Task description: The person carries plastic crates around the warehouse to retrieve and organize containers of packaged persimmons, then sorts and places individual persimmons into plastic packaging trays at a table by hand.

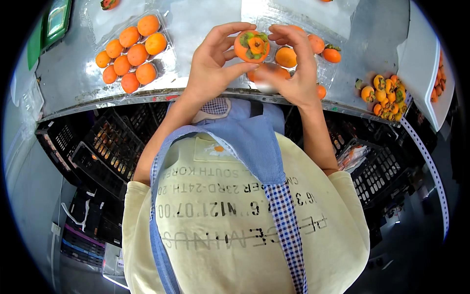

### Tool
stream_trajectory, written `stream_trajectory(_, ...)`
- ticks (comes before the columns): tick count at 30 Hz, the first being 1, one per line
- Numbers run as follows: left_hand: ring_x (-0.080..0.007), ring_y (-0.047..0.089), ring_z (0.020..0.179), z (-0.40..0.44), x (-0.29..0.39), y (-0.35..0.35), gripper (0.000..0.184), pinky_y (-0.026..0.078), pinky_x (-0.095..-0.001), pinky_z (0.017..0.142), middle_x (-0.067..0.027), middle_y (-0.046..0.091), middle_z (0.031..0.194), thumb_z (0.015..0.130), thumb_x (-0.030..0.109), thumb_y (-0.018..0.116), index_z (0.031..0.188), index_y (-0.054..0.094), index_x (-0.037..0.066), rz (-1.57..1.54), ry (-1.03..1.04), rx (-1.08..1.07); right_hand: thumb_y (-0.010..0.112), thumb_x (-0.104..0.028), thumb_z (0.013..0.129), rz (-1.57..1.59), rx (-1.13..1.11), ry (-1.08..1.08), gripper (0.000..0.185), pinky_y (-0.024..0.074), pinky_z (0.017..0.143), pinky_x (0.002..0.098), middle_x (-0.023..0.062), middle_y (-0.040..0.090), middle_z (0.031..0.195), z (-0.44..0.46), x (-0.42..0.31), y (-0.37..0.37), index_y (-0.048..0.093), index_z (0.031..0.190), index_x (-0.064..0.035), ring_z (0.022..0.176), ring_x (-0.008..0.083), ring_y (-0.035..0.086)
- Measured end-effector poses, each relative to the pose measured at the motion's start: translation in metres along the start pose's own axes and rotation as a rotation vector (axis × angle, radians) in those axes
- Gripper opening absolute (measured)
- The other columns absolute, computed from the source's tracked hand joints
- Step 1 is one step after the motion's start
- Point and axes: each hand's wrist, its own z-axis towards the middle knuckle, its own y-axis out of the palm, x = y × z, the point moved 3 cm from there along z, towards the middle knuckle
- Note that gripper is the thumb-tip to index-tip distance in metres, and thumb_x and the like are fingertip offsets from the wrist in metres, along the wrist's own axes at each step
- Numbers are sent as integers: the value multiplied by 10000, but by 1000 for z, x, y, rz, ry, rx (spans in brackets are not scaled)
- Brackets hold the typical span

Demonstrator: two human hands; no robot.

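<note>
An orange persimmon, its green leafy cap towards the camera, is held up over the metal table. My left hand has its fingers and thumb around the fruit's left side. My right hand is on the right of the fruit, fingers curved and thumb apart, with a gap between its fingertips and the persimmon. Beneath the hands, a clear tray holds several persimmons, partly hidden by my right hand. Another clear tray on the left is filled with several orange persimmons.
A pile of small persimmons lies at the table's right edge. Beyond it stands a white bin with fruit. A green crate is at upper left. Black crates sit below the metal table.
</note>
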Motion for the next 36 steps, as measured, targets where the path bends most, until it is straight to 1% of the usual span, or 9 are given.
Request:
stream_trajectory(4, -209, 537, 1154, -5, -1, 0, 597, 489, -357, 947, -109, 537, 1255, 712, -79, 671, 1262, 461, 22, 217, 83, 14, 815, -154, 646, -79, -7, -103, 536, 496, 777, 309, 99, 595, 1077, 2, -5, 8, 588, 1120, -45, 940, 210, 591)
stream_trajectory(10, -202, 539, 1150, -9, -3, -2, 625, 485, -349, 931, -89, 535, 1264, 700, -69, 673, 1275, 465, 60, 310, 87, -2, 776, -113, 699, -58, -9, -15, 443, 530, 715, 281, 110, 610, 1025, -3, -4, 10, 604, 1099, -34, 883, 198, 623)
stream_trajectory(13, -210, 544, 1145, -9, -1, -1, 623, 485, -347, 927, -89, 536, 1260, 704, -62, 680, 1274, 467, 68, 342, 80, 6, 757, -86, 726, 55, -12, 45, 422, 544, 725, 277, 104, 600, 1059, -7, 1, 11, 590, 1106, -15, 907, 181, 625)
stream_trajectory(16, -220, 544, 1142, -10, -3, 2, 617, 488, -346, 922, -88, 535, 1249, 708, -53, 685, 1273, 466, 67, 271, 49, 59, 736, -67, 752, 412, 12, 312, 439, 547, 770, 288, 98, 580, 1110, -15, 7, 15, 554, 1144, 5, 955, 174, 615)
stream_trajectory(19, -228, 545, 1127, -10, -6, 1, 594, 505, -346, 898, -98, 512, 1249, 713, -41, 691, 1260, 479, 58, 269, -1, 2, 720, -50, 767, 542, -1, 345, 472, 542, 801, 289, 106, 559, 1149, -16, 10, 17, 513, 1186, 16, 986, 176, 606)
stream_trajectory(22, -230, 551, 1100, -10, -2, 4, 568, 522, -338, 869, -103, 507, 1215, 706, -34, 698, 1234, 510, 58, 339, 24, 4, 713, -49, 777, 462, -23, 229, 481, 533, 824, 284, 117, 559, 1149, -15, 12, 19, 499, 1203, 15, 1005, 177, 601)
stream_trajectory(28, -220, 561, 1036, -9, 3, 4, 542, 535, -316, 824, -94, 527, 1143, 700, -23, 707, 1207, 548, 81, 485, 137, 17, 684, -66, 814, 592, -49, 336, 467, 524, 864, 305, 146, 550, 1176, -15, 14, 21, 478, 1222, 27, 1041, 215, 595)
stream_trajectory(31, -217, 553, 1013, -8, 4, 4, 540, 535, -302, 770, -97, 521, 1150, 693, -4, 728, 1197, 556, 84, 520, 189, 23, 659, -65, 835, 642, -73, 319, 460, 520, 885, 323, 167, 542, 1196, -14, 12, 20, 459, 1234, 47, 1068, 236, 589)
stream_trajectory(36, -200, 560, 1010, -10, 12, 6, 570, 509, -286, 768, -91, 532, 1136, 668, 1, 761, 1197, 563, 79, 669, 207, 36, 641, -70, 851, 596, -98, 361, 443, 508, 911, 338, 172, 553, 1186, -15, 12, 18, 465, 1237, 56, 1088, 231, 580)
